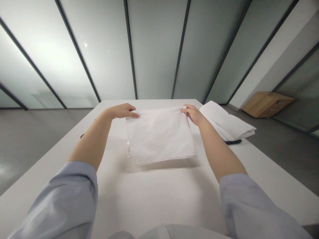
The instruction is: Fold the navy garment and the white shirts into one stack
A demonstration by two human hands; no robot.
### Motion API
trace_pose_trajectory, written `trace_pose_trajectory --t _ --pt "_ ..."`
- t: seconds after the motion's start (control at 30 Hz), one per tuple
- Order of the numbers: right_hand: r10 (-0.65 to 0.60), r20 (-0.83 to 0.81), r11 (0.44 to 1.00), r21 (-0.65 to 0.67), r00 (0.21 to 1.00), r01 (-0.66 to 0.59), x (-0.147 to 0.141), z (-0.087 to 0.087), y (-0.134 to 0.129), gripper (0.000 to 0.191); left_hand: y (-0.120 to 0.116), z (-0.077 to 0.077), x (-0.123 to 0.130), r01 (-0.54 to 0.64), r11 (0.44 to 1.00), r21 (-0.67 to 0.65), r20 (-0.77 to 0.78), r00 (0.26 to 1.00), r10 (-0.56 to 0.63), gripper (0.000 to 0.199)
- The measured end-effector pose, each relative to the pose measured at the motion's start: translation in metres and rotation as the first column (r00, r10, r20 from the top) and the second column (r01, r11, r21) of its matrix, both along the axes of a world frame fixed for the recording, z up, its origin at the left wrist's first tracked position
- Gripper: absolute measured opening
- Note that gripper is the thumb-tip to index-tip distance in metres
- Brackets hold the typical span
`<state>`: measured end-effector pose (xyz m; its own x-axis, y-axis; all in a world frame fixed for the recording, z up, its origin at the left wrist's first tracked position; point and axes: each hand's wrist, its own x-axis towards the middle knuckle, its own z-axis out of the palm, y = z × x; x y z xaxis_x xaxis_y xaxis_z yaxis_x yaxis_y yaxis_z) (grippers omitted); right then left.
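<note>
A folded white cloth (160, 136) hangs between my two hands above the table, its lower edge casting a shadow on the surface. My left hand (124, 111) pinches its upper left corner, with the thumb in front. At the upper right corner, my right hand (193, 113) grips the fabric between thumb and fingers. The cloth's layers show along its left side and bottom edge. Past my right forearm lies a pile of folded white cloths (225, 121), its near left part hidden by the arm.
The long white table (159, 196) stretches away from me. A dark flat object (233, 142) sticks out under the pile at the table's right edge. A wooden drawer cabinet (267, 104) stands on the floor at right. Frosted glass panels (154, 49) close off the far side.
</note>
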<state>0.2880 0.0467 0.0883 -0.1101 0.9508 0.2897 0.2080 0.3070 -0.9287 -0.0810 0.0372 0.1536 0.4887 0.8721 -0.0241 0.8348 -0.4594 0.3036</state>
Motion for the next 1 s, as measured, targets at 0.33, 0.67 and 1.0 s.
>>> trace_pose_trajectory --t 0.33,0.67,1.0 --pt "-0.362 0.289 0.850 0.492 0.886 0.187 -0.005 0.011 0.032 0.017 0.024 -0.008 0.026 -0.299 0.780 0.550 0.119 0.952 0.281 0.033" --pt "-0.186 0.722 0.944 0.320 0.666 -0.083 0.004 -0.091 -0.017 0.034 -0.003 -0.139 0.030 -0.073 0.974 0.213 -0.081 0.992 0.092 0.030" --pt "-0.118 0.630 0.976 0.216 0.767 -0.027 0.000 -0.112 -0.028 0.045 -0.016 -0.162 0.014 -0.161 0.953 0.258 0.181 0.977 0.116 0.052"
